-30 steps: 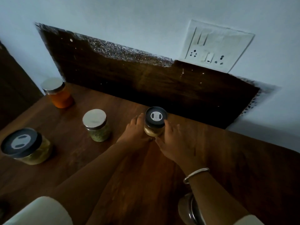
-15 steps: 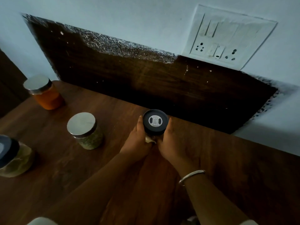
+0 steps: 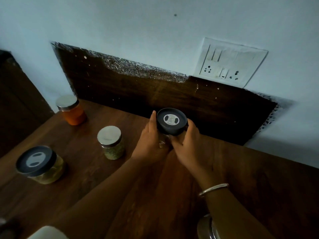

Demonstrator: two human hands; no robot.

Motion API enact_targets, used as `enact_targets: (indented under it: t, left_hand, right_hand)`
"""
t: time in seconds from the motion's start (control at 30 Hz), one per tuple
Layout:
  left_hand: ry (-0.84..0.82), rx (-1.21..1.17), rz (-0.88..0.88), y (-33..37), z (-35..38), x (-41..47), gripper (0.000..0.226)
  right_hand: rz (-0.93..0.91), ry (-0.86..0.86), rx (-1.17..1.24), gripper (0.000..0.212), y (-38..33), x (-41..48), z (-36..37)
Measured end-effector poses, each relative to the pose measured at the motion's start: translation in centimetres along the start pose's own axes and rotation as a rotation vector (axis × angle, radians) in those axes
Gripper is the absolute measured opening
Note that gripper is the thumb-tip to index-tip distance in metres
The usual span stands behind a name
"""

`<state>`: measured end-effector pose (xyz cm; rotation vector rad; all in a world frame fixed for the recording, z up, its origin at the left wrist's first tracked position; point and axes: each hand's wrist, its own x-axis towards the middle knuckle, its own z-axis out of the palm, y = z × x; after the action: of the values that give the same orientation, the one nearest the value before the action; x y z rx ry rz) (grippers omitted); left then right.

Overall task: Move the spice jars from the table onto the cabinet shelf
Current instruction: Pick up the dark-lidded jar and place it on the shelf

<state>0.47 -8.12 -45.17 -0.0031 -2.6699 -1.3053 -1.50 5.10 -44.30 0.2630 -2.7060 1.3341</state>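
A glass spice jar with a black lid (image 3: 171,121) is held up above the wooden table (image 3: 259,178), between both hands. My left hand (image 3: 150,140) grips its left side and my right hand (image 3: 185,144) grips its right side; the glass body is mostly hidden by my fingers. Three more jars stand on the table to the left: an orange-filled jar with a metal lid (image 3: 71,110) at the back, a green-filled jar with a metal lid (image 3: 111,142) in the middle, and a wide black-lidded jar (image 3: 39,163) nearest me. No cabinet shelf is in view.
A dark wooden back panel (image 3: 138,94) runs along the wall behind the table. A white switch and socket plate (image 3: 229,62) sits on the wall above it. A steel vessel's rim (image 3: 207,228) shows at the bottom edge. Dark wooden furniture (image 3: 15,100) stands at the left.
The black-lidded jar has risen off the table, held in both hands, and now looks larger and closer to the camera. The view has tilted upward a little.
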Motion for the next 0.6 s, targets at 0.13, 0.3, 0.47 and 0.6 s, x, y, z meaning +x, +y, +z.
enact_targets:
  t: [0.13,0.3,0.47,0.6]
  left_hand:
    - [0.060,-0.087,0.058,2.7,-2.5,-1.9,0.122]
    - [0.119,-0.132,0.191,5.5,-5.3,-4.6,0.115]
    - [0.130,-0.269,0.238,7.5,-8.1,-6.4,0.122]
    - [0.083,-0.420,0.254,9.0,-10.9,-7.9,0.115]
  right_hand:
    - [0.008,0.123,0.109,0.082,-3.8,-2.2,-1.3]
    - [-0.014,0.243,0.148,0.078,-7.9,-4.8,-2.9]
    - [-0.114,0.343,0.142,0.071,-11.6,-7.3,-4.3]
    - [-0.085,0.383,0.361,0.049,-13.9,-9.0,-5.3]
